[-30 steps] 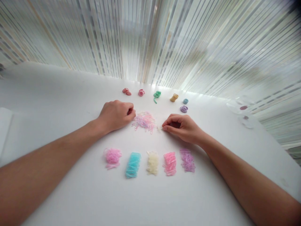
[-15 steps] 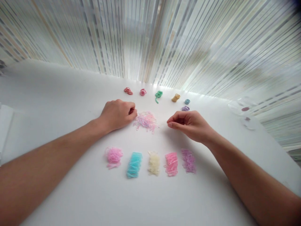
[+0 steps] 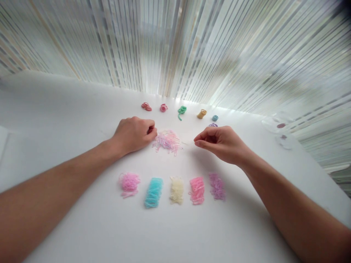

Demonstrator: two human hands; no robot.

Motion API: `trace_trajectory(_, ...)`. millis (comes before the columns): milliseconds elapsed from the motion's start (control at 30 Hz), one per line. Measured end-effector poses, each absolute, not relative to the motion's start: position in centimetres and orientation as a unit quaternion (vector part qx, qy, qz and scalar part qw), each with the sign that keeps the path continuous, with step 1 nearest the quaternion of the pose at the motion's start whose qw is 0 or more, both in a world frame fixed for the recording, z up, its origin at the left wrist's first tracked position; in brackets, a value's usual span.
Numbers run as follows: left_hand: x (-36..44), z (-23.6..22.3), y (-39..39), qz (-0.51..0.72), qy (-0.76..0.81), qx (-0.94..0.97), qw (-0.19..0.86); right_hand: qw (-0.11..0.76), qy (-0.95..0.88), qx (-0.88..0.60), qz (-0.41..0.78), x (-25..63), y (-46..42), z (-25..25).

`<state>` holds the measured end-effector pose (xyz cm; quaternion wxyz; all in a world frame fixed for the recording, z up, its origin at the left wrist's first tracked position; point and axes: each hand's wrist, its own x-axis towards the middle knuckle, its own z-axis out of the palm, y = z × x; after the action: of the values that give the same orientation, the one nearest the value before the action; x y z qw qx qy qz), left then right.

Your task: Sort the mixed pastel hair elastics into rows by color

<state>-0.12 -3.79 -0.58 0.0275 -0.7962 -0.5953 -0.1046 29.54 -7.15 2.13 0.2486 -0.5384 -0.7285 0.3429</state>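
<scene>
My left hand [image 3: 135, 135] is a loose fist resting at the left edge of a tangled heap of pastel pink and lilac elastic bands [image 3: 168, 141]. Whatever its curled fingers hold is hidden. To the right of that heap, my right hand [image 3: 216, 143] has thumb and forefinger pinched together above the table. A faint pale strand lies between the heap and these fingertips; whether the pinch grips it is too blurred to tell. Nearer me is a row of band piles: pink [image 3: 129, 184], turquoise [image 3: 154, 192], cream [image 3: 176, 190], coral pink [image 3: 197, 190] and purple [image 3: 217, 186].
Along the back of the white table [image 3: 175, 233] sit coiled bundles in red [image 3: 146, 106], pink [image 3: 163, 107], green [image 3: 182, 110], tan [image 3: 202, 114] and blue [image 3: 215, 118]. A purple bundle [image 3: 213, 125] shows behind my right hand. Clear round items [image 3: 284, 141] lie at right, before a striped curtain [image 3: 175, 47].
The view has shifted slightly, moving the table items a little left. My right hand stays pinched, and the pale strand beside its fingertips shows more plainly. My left fist keeps its place by the heap.
</scene>
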Motion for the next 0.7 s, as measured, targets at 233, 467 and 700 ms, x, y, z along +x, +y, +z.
trace_trajectory(233,-0.1,-0.5,-3.8,-0.101,-0.593,-0.798,0.031,0.268,-0.745,-0.535,0.296,29.7,-7.0,2.0)
trace_trajectory(467,-0.1,-0.6,-3.8,-0.107,-0.593,-0.798,0.029,0.256,-0.721,-0.533,0.360,29.7,-6.8,0.8)
trace_trajectory(700,-0.1,-0.7,-3.7,-0.114,-0.591,-0.798,0.030,0.258,-0.722,-0.527,0.367,29.7,-7.1,1.3)
